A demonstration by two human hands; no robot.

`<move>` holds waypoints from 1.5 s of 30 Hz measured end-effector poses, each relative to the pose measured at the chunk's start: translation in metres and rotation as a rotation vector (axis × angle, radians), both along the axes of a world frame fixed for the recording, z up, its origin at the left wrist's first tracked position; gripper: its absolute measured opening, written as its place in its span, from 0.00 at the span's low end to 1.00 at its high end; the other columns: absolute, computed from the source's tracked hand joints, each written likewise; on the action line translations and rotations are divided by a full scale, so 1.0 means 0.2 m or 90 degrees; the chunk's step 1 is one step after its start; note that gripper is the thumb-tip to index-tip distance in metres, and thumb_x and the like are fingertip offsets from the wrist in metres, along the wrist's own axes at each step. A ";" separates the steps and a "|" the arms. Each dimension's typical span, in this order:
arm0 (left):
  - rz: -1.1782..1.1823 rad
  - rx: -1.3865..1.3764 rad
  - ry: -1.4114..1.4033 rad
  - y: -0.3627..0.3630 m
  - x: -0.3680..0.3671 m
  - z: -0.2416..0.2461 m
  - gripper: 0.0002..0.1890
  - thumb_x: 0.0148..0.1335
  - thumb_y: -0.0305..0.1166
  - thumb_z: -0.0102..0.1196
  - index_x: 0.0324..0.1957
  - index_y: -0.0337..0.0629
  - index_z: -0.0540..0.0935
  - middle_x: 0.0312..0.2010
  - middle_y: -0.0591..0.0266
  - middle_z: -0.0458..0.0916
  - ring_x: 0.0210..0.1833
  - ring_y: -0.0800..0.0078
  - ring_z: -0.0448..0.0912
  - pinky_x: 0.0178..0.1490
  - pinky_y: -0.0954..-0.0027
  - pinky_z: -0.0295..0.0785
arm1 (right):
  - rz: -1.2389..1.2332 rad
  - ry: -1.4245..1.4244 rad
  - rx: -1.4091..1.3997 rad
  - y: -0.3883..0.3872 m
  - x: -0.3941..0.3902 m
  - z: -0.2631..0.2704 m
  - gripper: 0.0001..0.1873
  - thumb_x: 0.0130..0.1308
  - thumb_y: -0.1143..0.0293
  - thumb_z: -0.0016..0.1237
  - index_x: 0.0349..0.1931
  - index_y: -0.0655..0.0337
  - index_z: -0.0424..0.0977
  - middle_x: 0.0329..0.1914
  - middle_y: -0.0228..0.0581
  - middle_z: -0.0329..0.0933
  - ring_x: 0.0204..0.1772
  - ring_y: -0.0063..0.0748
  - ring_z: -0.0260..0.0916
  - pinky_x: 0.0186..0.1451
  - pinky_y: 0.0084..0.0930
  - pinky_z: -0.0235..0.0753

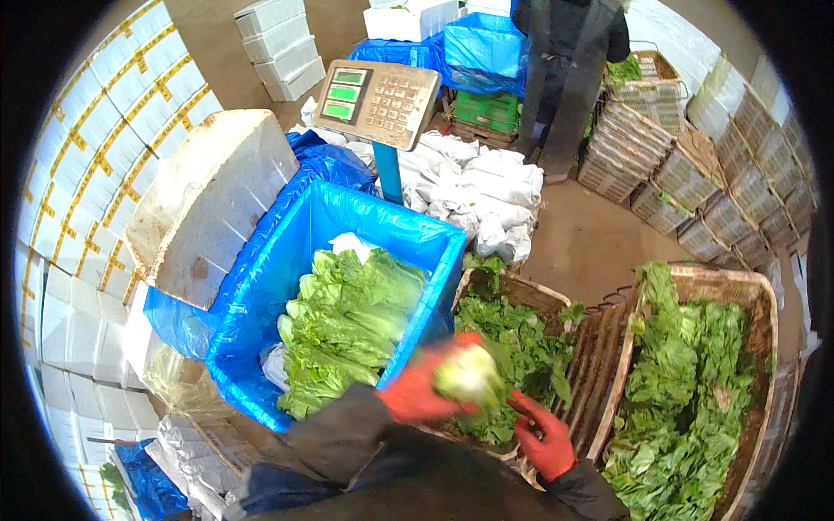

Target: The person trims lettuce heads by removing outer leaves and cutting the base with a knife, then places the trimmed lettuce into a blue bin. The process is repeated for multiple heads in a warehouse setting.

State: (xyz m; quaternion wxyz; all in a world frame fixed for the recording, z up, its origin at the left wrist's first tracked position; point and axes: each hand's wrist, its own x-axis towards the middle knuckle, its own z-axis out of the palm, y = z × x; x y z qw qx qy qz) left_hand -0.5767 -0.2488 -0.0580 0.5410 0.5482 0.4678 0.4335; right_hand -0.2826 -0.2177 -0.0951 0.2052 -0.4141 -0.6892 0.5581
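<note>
My left hand [420, 387], in a red-orange glove, grips a head of leafy greens [468, 374] by its pale base end; both are blurred. To its right my right hand [544, 436], gloved alike, has its fingers apart with nothing in them. Both hands are over the near side of a crate of loose green leaves [515, 338]. On the left, a blue plastic-lined box [391, 221] holds leafy green heads [355, 319] laid side by side, with white bags tucked at their edges. A larger crate of leafy heads [681, 391] stands on the right.
A digital scale display [378, 101] on a blue post rises behind the lined box. White bags [482, 189] lie beyond it. A foam box [212, 202] leans at the left, before stacked white boxes [98, 150]. Another person [567, 71] stands at the back near stacked crates [632, 150].
</note>
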 end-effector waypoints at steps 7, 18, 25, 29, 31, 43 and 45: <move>0.247 0.250 0.904 0.60 -0.87 -0.46 0.37 0.54 0.48 0.65 0.68 0.67 0.70 0.67 0.54 0.69 0.74 0.50 0.62 0.68 0.20 0.48 | -0.147 0.049 -0.339 -0.06 -0.06 -0.13 0.21 0.78 0.63 0.43 0.66 0.63 0.69 0.50 0.42 0.83 0.24 0.21 0.73 0.27 0.21 0.77; 0.330 -0.016 0.171 1.06 -1.12 -1.05 0.18 0.70 0.42 0.55 0.55 0.44 0.83 0.49 0.53 0.85 0.50 0.63 0.81 0.59 0.59 0.74 | -0.666 0.051 -0.385 -0.42 0.62 0.07 0.28 0.77 0.49 0.42 0.70 0.53 0.65 0.25 0.38 0.80 0.18 0.28 0.71 0.25 0.24 0.74; -0.059 -0.092 -0.146 1.09 0.71 -0.33 0.19 0.69 0.33 0.57 0.58 0.35 0.79 0.46 0.57 0.86 0.46 0.69 0.82 0.52 0.67 0.77 | -0.794 0.088 -0.253 -0.35 1.17 0.02 0.18 0.76 0.59 0.48 0.63 0.48 0.74 0.25 0.27 0.75 0.24 0.20 0.72 0.25 0.21 0.71; -0.536 0.389 0.193 1.17 2.23 0.11 0.23 0.68 0.39 0.60 0.61 0.38 0.78 0.60 0.45 0.78 0.64 0.53 0.75 0.68 0.59 0.67 | -0.720 0.156 -0.286 -0.40 1.23 -0.10 0.20 0.78 0.55 0.42 0.65 0.47 0.73 0.28 0.29 0.75 0.26 0.18 0.72 0.26 0.22 0.72; -0.526 0.579 0.269 1.13 2.82 0.31 0.28 0.65 0.49 0.60 0.62 0.43 0.78 0.61 0.42 0.76 0.67 0.45 0.71 0.74 0.52 0.59 | -0.658 0.267 -0.301 -0.40 1.25 -0.13 0.22 0.79 0.53 0.40 0.67 0.50 0.70 0.34 0.30 0.77 0.30 0.20 0.74 0.33 0.22 0.75; -0.332 0.004 -0.072 1.38 2.48 -0.09 0.24 0.62 0.28 0.60 0.60 0.36 0.72 0.53 0.60 0.75 0.53 0.71 0.75 0.58 0.68 0.71 | -0.431 0.343 -0.278 -0.42 1.15 -0.16 0.22 0.78 0.56 0.42 0.68 0.50 0.70 0.34 0.29 0.77 0.34 0.18 0.70 0.40 0.22 0.73; -0.240 0.060 -0.068 1.45 2.31 -0.18 0.22 0.65 0.32 0.60 0.58 0.36 0.74 0.49 0.65 0.76 0.44 0.76 0.73 0.48 0.73 0.70 | -0.387 0.476 -0.218 -0.43 1.18 -0.07 0.24 0.77 0.58 0.46 0.68 0.55 0.69 0.40 0.32 0.79 0.39 0.19 0.70 0.44 0.25 0.75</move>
